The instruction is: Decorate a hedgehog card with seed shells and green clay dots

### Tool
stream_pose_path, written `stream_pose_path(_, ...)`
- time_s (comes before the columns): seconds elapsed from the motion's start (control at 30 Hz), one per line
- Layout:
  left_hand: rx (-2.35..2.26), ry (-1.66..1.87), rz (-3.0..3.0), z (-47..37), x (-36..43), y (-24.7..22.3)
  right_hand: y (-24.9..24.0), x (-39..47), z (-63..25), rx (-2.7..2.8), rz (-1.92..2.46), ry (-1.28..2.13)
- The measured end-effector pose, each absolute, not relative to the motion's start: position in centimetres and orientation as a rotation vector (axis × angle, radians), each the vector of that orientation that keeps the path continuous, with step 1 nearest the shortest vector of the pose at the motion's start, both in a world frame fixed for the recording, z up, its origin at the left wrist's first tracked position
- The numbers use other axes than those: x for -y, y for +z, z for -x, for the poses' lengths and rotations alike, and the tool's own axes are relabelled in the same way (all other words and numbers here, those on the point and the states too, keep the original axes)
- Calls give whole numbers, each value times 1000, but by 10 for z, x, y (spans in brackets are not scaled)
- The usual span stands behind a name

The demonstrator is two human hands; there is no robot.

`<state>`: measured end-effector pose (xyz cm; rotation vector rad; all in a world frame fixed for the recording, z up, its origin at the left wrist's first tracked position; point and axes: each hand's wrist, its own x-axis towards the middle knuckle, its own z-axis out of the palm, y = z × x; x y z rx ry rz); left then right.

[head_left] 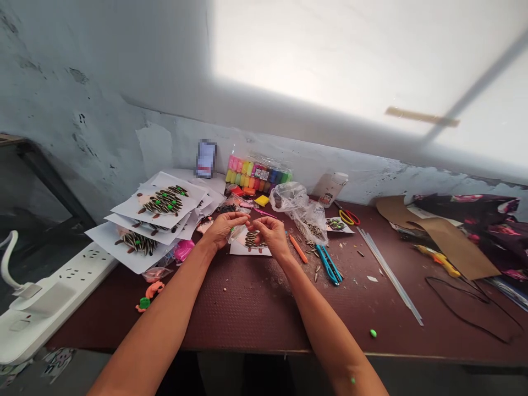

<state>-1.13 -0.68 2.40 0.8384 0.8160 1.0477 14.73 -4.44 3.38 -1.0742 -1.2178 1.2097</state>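
A dark red textured table (243, 313) carries a pile of white paper sheets with striped-seed figures (194, 197). Above it, the left hand (228, 228) and right hand (270, 234) nearly meet, fingers bent; whether they grip anything, I cannot tell. Beneath them lies a white paper card with a striped-seed figure (240, 249). Rightward lie a teal plastic utility knife (329, 264) and a small green ball (373, 333).

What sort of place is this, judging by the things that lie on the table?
Probably a small handicraft workspace, perhaps in a home. The pack of colourful modelling clay, the teal utility knife and the stacked sheets with seed-covered figures suggest it.
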Motion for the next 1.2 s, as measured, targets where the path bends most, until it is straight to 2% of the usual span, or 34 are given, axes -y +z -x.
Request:
stream_pose_path(0.57,-806,931,-1005,3,15,27,32,43,-150,1298,1130,1150)
stream_pose_path(0.87,-827,1001,-921,4,8,15,29,36,-153,1217,1091,1101)
stream_pose_path(1.2,-841,989,-949,2,13,21,31,38,-157,1250,1120,1067)
